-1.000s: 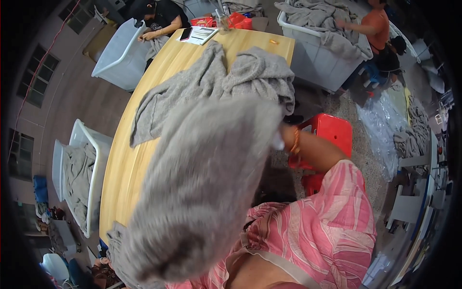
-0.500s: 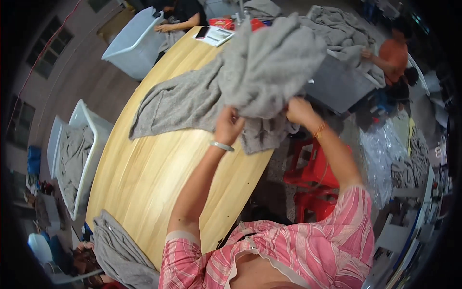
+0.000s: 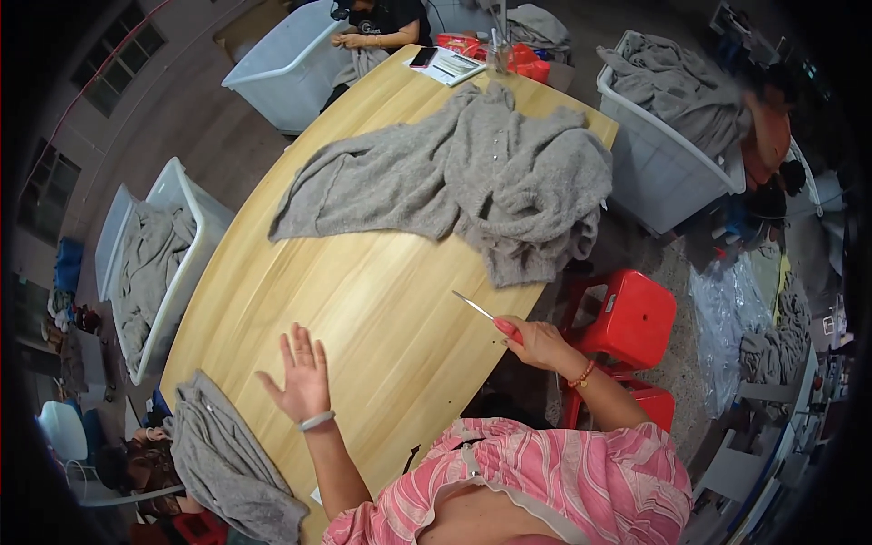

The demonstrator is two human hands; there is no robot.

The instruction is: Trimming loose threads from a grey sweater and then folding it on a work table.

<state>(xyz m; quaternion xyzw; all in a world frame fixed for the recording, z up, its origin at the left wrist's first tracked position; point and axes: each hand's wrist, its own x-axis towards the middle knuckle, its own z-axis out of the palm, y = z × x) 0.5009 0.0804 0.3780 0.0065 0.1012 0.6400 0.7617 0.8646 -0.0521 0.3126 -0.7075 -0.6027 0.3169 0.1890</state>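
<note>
A grey knit cardigan [image 3: 536,191] with small buttons lies bunched on the far half of the wooden table [image 3: 345,282], one part spread out to the left. My right hand [image 3: 542,345], near the table's right edge, grips the red handle of a pair of scissors [image 3: 480,309], whose slim blades point up and left toward the cardigan. My left hand [image 3: 304,381] is raised over the near left part of the table, palm showing and fingers spread, with nothing in it. A second grey knit garment [image 3: 227,454] drapes over the table's near left corner.
Pale bins of grey garments stand left [image 3: 195,227] and far right [image 3: 668,186]; another bin [image 3: 282,68] stands far left. Red stools [image 3: 636,318] sit right of the table. A phone [image 3: 423,57] and papers lie at its far end. Other people work at the far side.
The cardigan, held up by both hands before, now lies on the table, let go. Both hands have come back toward me; the scissors now show in my right hand.
</note>
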